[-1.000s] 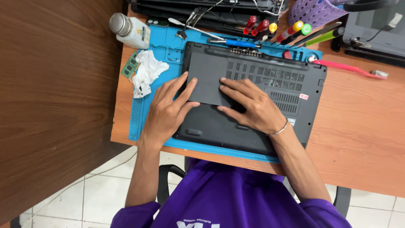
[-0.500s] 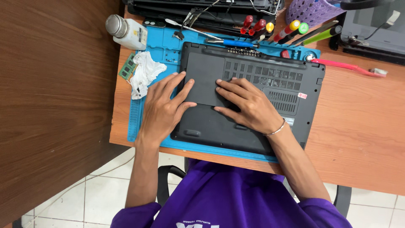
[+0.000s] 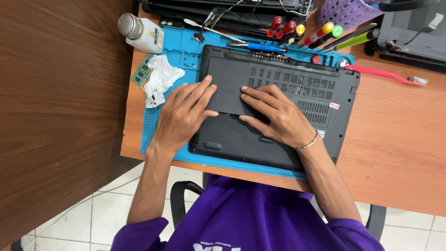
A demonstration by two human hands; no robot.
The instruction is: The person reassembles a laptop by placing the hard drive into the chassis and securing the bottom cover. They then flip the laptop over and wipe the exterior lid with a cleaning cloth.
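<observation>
A dark grey laptop [image 3: 297, 88] lies upside down on a blue work mat [image 3: 183, 58], its vented bottom cover facing up. My left hand [image 3: 183, 114] rests flat on the laptop's left edge, fingers spread over the cover panel. My right hand [image 3: 276, 116], with a thin metal bracelet at the wrist, presses flat on the middle of the cover. Neither hand holds anything.
A crumpled white cloth [image 3: 160, 79], a green memory module [image 3: 141, 72] and a white bottle [image 3: 139, 32] sit at the mat's left. Screwdrivers [image 3: 260, 46] with coloured handles lie behind the laptop. A pink tool [image 3: 381, 73], a purple basket [image 3: 346, 11] and another opened laptop [image 3: 223, 11] are farther back.
Both hands stay flat on the laptop's bottom cover; the fingers have shifted slightly. The view has drifted a little.
</observation>
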